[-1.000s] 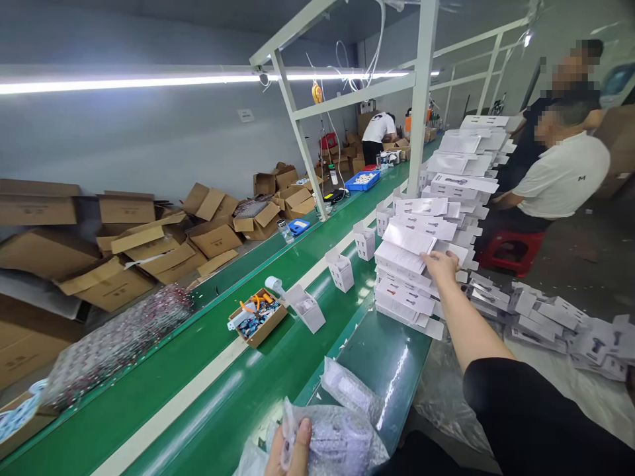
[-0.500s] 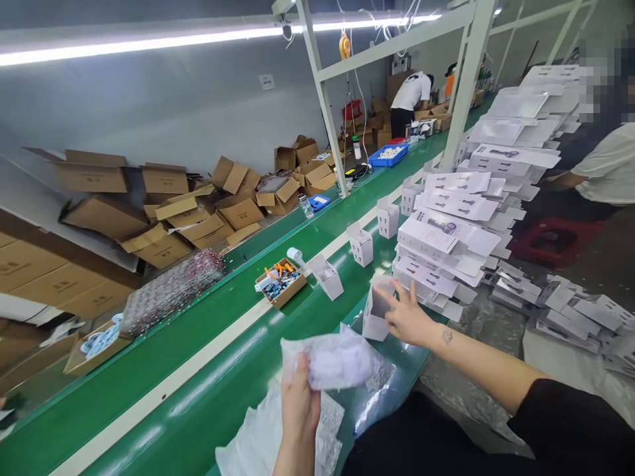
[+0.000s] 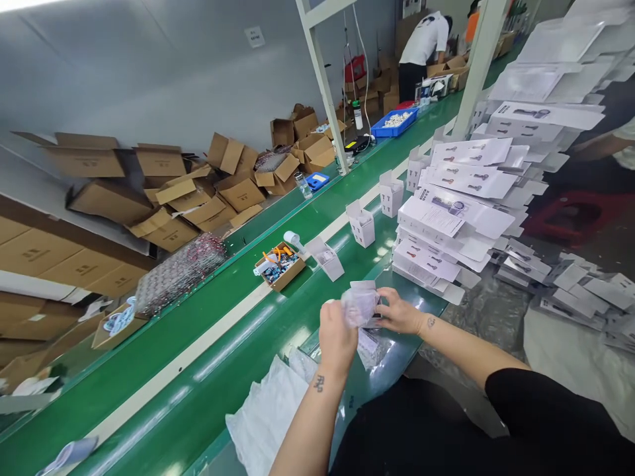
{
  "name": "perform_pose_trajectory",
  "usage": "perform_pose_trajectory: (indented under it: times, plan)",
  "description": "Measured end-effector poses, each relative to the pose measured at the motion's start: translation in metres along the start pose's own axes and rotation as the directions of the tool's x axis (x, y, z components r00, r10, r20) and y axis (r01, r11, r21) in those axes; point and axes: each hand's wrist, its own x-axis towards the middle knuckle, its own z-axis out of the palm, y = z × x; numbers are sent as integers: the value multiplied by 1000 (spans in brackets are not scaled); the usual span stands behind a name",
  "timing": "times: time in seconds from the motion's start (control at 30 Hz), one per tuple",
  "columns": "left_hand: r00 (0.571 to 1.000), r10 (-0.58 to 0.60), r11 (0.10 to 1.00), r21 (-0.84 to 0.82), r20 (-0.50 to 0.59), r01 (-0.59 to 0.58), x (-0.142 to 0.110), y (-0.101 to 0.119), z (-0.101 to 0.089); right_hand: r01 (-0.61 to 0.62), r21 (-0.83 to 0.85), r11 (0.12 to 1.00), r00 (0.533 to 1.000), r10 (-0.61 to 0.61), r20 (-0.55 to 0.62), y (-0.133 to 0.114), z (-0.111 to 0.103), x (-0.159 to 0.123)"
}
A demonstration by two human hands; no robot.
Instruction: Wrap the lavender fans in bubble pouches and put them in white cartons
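My left hand (image 3: 338, 336) is closed round a white item in a clear plastic bag (image 3: 358, 308), lifted to the front of a small white box (image 3: 364, 285). My right hand (image 3: 398, 312) grips that box from its right side. The bag and my fingers hide most of the box, so whether the bag is inside its opening I cannot tell. Below my hands, clear plastic packaging (image 3: 372, 350) lies on the table edge. White plastic bags (image 3: 268, 410) are spread near my left forearm.
Open white boxes (image 3: 360, 223) stand along the green conveyor (image 3: 238, 330), beside a carton of small parts (image 3: 281, 266). Stacked flat printed boxes (image 3: 446, 218) rise at the right. Brown cartons (image 3: 163, 228) fill the far side. A person in a white shirt (image 3: 425, 39) bends over farther along.
My left hand has carried the bagged item up and right to the white box. My right hand, fingers spread before, has closed on the box. The view has shifted somewhat.
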Motion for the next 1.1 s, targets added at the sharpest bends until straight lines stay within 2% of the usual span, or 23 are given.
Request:
perform_pose_trajectory:
  times: [0.03,0.1,0.2,0.27,0.33,0.47,0.53,0.63,0.7,0.77,0.87,0.93,0.97,1.0,1.1]
  plan:
    - [997,60,990,125,56,-66,2,6,1,-23,20,1000,999,24,-40,-1,5,2]
    - [977,83,946,292,199,-140,10,18,6,-58,60,996,996,62,-67,-2,12,4]
    - [940,31,909,382,340,-168,25,31,12,-52,136,989,998,47,36,-2,16,2]
    - [925,91,910,347,370,-228,28,35,13,-71,186,980,995,56,84,1,16,-1]
    - [897,209,900,282,390,-332,25,36,12,-96,215,972,993,80,83,5,16,-3]
    - [831,366,827,263,419,-497,11,30,22,-57,230,971,994,32,108,8,16,2]
    - [819,368,818,265,441,-510,8,22,34,-67,224,972,995,48,90,8,16,4]
    - [807,286,841,268,516,-470,7,9,48,-97,252,963,994,80,80,8,16,3]
    - [807,267,850,266,528,-455,3,2,49,-79,272,959,992,49,116,8,13,4]
    - [830,290,858,254,476,-446,-6,-3,40,-69,278,958,988,27,151,7,7,10]
    - [928,262,902,276,266,-333,-28,-12,21,-67,294,953,981,8,196,2,-7,40]
    - [965,196,928,285,176,-241,-48,-23,18,-44,312,949,979,-21,202,-2,-12,75]
    - [959,190,929,277,208,-244,-58,-30,21,-23,325,945,979,-45,201,-3,-11,96]
    - [932,218,921,254,290,-295,-67,-37,28,0,342,940,978,-72,198,-5,-6,118]
    - [786,322,865,174,528,-471,-83,-55,68,78,414,907,957,-185,224,-11,29,184]
